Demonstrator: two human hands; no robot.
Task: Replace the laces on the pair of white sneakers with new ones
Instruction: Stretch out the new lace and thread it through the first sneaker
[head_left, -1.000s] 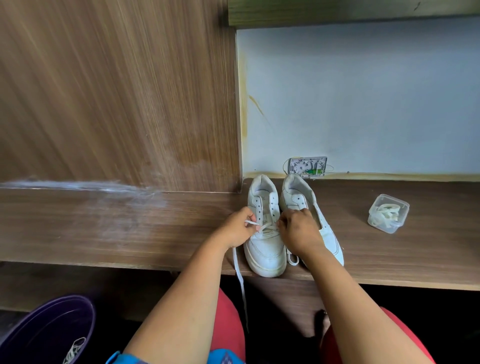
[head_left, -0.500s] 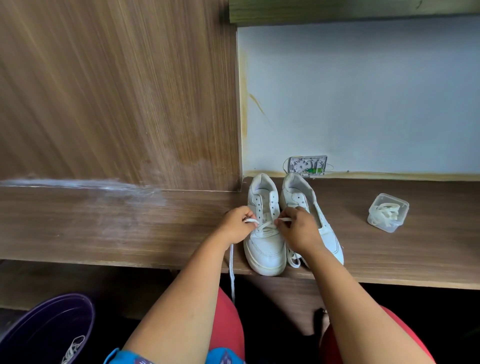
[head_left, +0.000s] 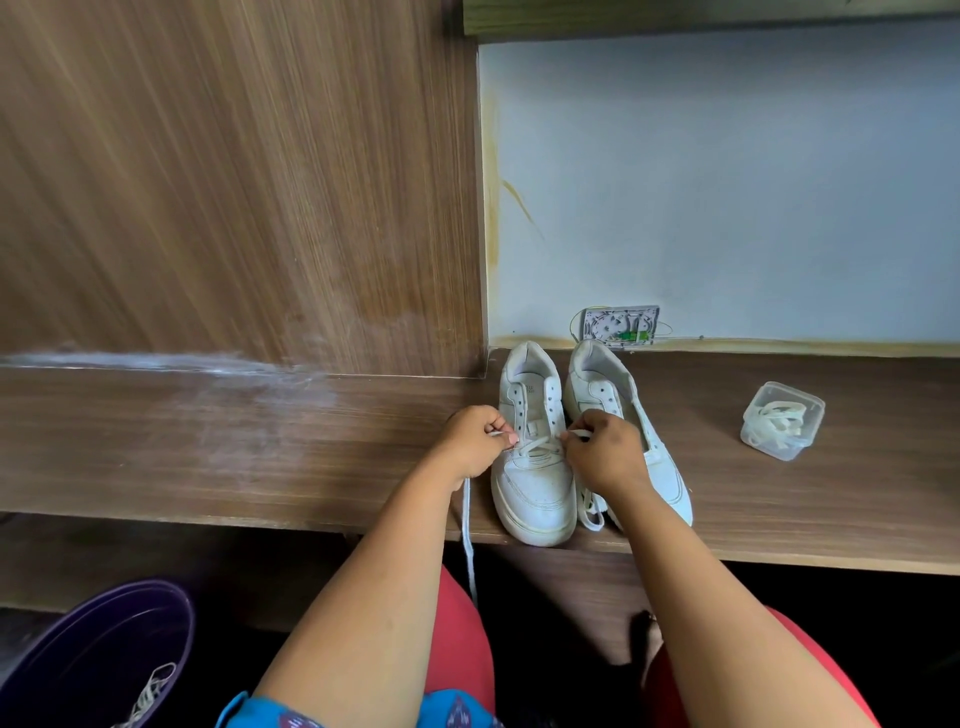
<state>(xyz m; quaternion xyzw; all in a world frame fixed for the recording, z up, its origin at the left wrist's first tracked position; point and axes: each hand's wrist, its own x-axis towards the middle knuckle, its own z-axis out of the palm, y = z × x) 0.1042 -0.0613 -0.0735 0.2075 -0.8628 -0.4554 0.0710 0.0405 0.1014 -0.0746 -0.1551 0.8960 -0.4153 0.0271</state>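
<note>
Wooden desk (head_left: 208, 457), wood-grain panel (head_left: 234, 182), pale blue wall (head_left: 727, 182)

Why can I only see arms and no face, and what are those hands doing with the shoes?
The camera sits on the person's head and looks down, so you see what they see: their own two arms. No robot here, just bare hands. On the wooden shelf stand two white sneakers. The left sneaker has a white lace crossed through its lower holes; the upper holes are empty. The left hand pinches one end of that lace, and the rest hangs down over the shelf edge. The right hand pinches the other end. The right sneaker is partly hidden behind that hand. To the right sits a small clear plastic box with more laces inside. Down left is a purple bucket with a lace in it.
</note>
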